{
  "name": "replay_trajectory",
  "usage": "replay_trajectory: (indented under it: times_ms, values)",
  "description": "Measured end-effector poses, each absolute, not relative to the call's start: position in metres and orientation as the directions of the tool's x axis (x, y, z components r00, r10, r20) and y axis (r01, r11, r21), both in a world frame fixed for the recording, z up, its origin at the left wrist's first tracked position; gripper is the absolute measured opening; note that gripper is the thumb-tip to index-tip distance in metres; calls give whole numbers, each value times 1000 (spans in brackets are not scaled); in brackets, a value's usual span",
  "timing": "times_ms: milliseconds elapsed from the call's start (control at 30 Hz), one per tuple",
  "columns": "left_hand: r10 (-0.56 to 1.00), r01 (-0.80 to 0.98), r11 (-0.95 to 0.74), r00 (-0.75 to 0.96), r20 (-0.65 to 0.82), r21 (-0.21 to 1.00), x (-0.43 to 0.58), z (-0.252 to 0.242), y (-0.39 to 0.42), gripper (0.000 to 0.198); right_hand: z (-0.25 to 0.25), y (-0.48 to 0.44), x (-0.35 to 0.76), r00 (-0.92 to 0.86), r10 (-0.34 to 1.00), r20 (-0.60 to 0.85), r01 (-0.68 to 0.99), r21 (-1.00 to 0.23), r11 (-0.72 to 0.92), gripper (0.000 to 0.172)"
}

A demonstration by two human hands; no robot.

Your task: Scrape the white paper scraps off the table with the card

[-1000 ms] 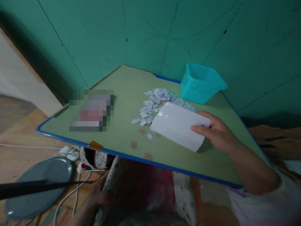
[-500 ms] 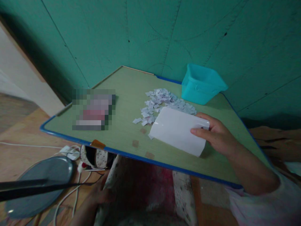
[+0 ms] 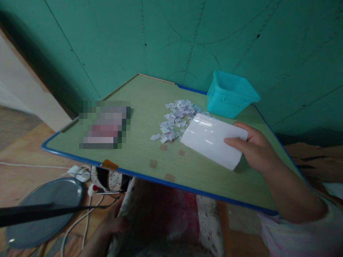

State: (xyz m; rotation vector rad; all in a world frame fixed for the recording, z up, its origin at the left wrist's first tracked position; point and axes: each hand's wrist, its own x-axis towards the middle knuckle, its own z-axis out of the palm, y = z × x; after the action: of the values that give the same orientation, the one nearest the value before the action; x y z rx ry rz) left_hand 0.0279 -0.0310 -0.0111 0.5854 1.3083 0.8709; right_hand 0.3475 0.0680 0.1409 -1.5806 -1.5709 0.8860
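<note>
My right hand (image 3: 255,144) pinches the right edge of a glossy white sheet (image 3: 211,141), thumb on top and fingers beneath. The sheet bows slightly, tilted above the table (image 3: 139,157), and covers part of a heap of small paper pieces (image 3: 174,119). Low in the view, my left hand (image 3: 115,221) rests by my leg below the table edge. It is dark and blurred, so its grip is unclear.
A turquoise plastic bin (image 3: 227,98) stands at the back right of the table. On the left lies a pixelated flat object (image 3: 107,125). White cables (image 3: 87,214) and a grey oval lid-like thing (image 3: 50,214) are on the floor. A green wall (image 3: 171,35) rises behind.
My right hand has shifted right and slightly up with the white sheet, showing a brown mark on the table. My left hand has stayed about where it was.
</note>
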Motion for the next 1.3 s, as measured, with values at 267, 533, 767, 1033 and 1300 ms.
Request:
replay_trajectory:
  times_ms: [267,533,767,1033,1300]
  values:
    - [836,-188,537,-17,-549,823,33,-7,-32,29,134,70,342,16,997,81,430,-900,66,14]
    - [809,-191,572,-28,-587,797,31,-11,-36,32,131,76,334,41,987,158,490,-864,118,10]
    - [805,-106,593,33,-593,798,27,-15,-34,42,132,76,339,-3,990,143,487,-864,126,10]
    - [820,-202,551,-51,-570,810,33,-9,-35,42,134,76,338,37,988,151,455,-883,118,12]
    - [841,-261,512,-42,-540,818,34,-11,-35,41,133,74,344,-8,998,57,378,-924,55,13]
